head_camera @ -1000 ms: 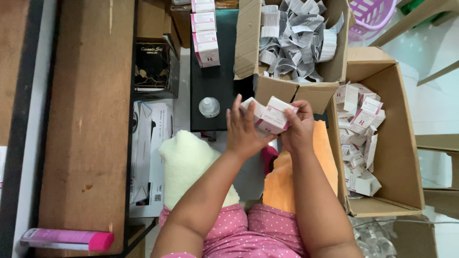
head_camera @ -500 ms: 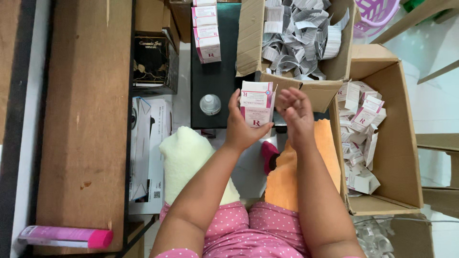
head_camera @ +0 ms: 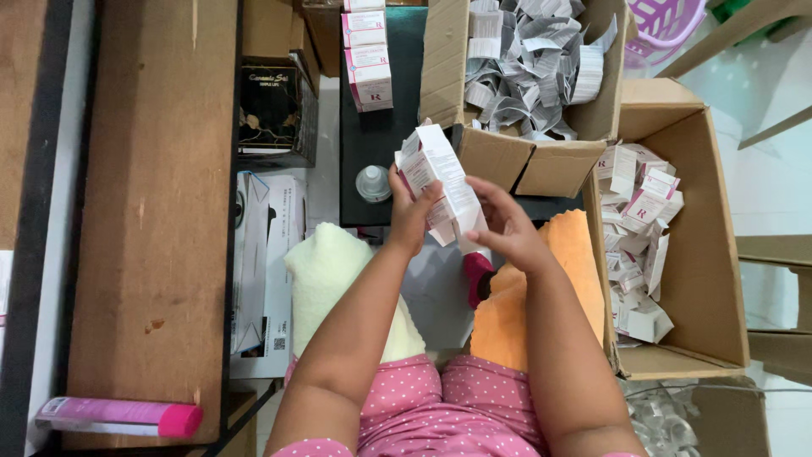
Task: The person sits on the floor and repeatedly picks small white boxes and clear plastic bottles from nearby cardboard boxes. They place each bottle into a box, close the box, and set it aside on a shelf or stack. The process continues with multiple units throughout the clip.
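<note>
The wooden bench (head_camera: 152, 211) fills the left side of the view; a pink tube (head_camera: 118, 416) lies at its near edge.

Right of centre stands an open cardboard box (head_camera: 719, 254). It holds a loose pile of small white-and-pink cartons (head_camera: 639, 228) lying at mixed angles.

At far centre stands a second open cardboard box (head_camera: 444, 59). It is filled with folded paper leaflets (head_camera: 533, 63), heaped without order.

Left of this box, a row of white-and-pink cartons (head_camera: 365, 51) lies on a dark surface (head_camera: 381, 152). A small round cap (head_camera: 373, 183) stands on the same surface, just beside the left hand.

A pale yellow towel (head_camera: 330, 279) and an orange towel (head_camera: 567, 254) lie over the person's lap, yellow left, orange right.

The held carton (head_camera: 440, 182) is white with pink print, tilted, raised in front of the far box. The left hand (head_camera: 410, 216) has its grip closed around the carton's left side. The right hand (head_camera: 507, 224) touches the carton's near right end with its fingers (head_camera: 482, 188) partly spread; whether it clamps the carton cannot be told.
</note>
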